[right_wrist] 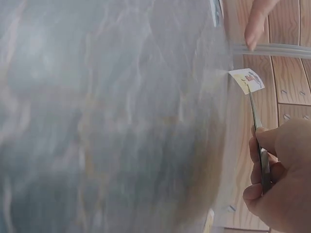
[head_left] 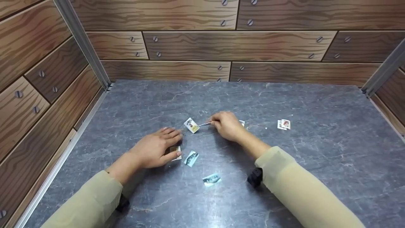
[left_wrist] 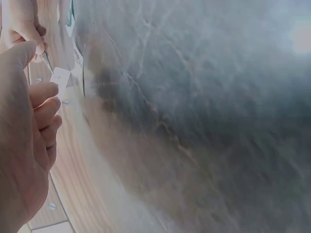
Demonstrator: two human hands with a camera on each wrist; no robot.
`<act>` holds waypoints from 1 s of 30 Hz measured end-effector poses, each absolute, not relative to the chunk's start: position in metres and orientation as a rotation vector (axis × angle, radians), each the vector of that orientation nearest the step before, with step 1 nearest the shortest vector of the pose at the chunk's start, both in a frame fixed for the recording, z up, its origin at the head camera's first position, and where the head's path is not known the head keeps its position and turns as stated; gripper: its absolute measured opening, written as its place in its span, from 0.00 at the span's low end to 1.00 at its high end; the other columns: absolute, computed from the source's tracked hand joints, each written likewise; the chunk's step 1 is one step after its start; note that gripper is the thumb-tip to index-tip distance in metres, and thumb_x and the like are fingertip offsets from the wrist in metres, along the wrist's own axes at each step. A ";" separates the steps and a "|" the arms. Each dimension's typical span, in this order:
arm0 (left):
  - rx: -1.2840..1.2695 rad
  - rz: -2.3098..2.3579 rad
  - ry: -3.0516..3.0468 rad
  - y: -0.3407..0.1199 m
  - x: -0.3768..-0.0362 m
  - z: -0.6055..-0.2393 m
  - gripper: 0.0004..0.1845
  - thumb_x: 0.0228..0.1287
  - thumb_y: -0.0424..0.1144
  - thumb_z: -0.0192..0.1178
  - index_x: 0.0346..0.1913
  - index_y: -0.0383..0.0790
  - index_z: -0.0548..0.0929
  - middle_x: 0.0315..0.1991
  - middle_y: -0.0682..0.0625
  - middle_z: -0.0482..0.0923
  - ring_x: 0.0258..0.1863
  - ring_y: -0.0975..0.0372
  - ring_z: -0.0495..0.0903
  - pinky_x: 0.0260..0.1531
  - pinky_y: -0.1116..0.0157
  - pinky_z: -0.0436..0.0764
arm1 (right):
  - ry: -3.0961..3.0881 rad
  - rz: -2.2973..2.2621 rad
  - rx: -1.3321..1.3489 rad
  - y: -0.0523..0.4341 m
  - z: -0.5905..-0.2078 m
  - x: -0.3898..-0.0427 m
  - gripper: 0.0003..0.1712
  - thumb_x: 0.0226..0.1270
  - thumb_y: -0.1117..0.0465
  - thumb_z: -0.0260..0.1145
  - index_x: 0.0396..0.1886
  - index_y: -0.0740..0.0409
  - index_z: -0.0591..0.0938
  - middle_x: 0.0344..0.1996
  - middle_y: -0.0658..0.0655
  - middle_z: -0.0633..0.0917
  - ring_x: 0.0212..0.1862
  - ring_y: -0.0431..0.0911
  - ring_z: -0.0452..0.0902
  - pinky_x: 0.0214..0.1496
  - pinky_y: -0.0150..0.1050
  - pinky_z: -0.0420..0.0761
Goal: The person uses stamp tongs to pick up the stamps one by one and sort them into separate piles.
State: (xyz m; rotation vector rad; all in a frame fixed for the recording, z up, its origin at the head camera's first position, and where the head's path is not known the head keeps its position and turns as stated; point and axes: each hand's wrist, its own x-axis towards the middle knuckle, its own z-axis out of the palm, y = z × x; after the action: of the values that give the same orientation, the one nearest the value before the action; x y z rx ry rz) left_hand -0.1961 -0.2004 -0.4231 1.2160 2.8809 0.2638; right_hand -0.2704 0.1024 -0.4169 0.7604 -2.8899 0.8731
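Stamp [head_left: 191,125] in tweezers [head_left: 205,123], right hand [head_left: 225,125] pinching, left hand [head_left: 154,149] flat on table [head_left: 316,158]

A grey marbled tabletop [head_left: 284,177] fills the scene, walled on the left, right and far sides by wood-grain panels [head_left: 190,44] studded with screw heads. Two small picture stamps [head_left: 283,124] lie side by side at the right, touching. Near the middle lies a bluish stamp [head_left: 191,158], and another bluish one [head_left: 211,180] lies nearer, apart from it.
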 end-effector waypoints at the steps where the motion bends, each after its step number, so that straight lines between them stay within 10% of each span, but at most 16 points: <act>1: 1.232 0.260 2.882 -0.202 -0.194 -0.422 0.38 0.82 0.60 0.49 0.78 0.32 0.71 0.78 0.38 0.67 0.79 0.43 0.63 0.81 0.46 0.57 | -2.890 0.879 0.757 0.106 -0.416 -0.270 0.11 0.76 0.66 0.65 0.49 0.65 0.90 0.51 0.63 0.90 0.58 0.63 0.83 0.70 0.58 0.75; 30: 1.270 0.139 2.883 -0.227 -0.147 -0.432 0.36 0.82 0.60 0.50 0.78 0.36 0.72 0.77 0.41 0.70 0.77 0.44 0.67 0.79 0.47 0.62 | -2.835 0.938 0.632 0.240 -0.394 -0.260 0.10 0.77 0.66 0.66 0.49 0.67 0.90 0.50 0.68 0.89 0.53 0.63 0.85 0.60 0.62 0.81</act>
State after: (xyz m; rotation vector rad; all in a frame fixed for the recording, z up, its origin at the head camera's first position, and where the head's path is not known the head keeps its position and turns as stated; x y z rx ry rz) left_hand -0.1469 -0.2266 -0.4322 1.2697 2.8834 0.1388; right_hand -0.2596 0.2398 -0.3943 0.6316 -2.8350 0.9384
